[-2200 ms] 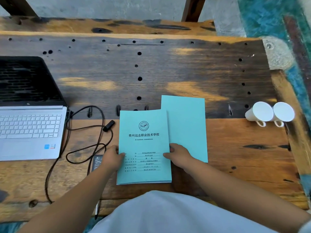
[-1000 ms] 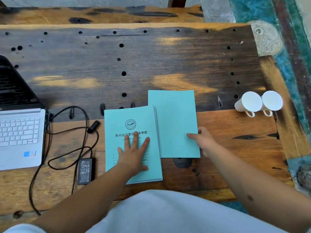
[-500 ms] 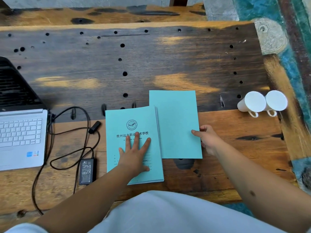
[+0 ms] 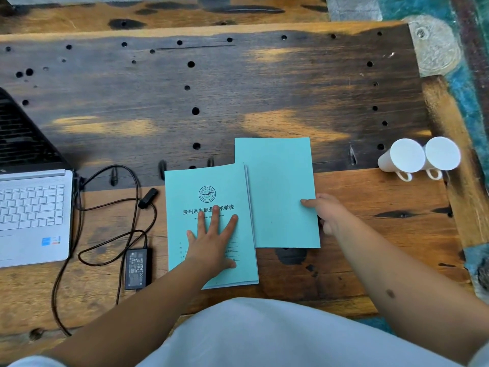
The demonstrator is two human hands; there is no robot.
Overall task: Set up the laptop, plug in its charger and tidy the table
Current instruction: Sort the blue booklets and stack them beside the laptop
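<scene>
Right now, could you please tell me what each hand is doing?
Left hand: open, fingers spread flat on the printed booklet.
Right hand: pinching the right edge of the plain booklet.

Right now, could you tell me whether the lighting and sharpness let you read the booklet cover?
Head view: soft daylight, no glare; the table edges bow from the wide lens; the printed booklet has a sharp title, partly covered by the left hand; its small lines are illegible.

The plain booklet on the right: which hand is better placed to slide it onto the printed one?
Right. The right hand already grips the plain booklet at its right edge, while the left hand lies flat on the printed booklet, probably steadying it.
</scene>
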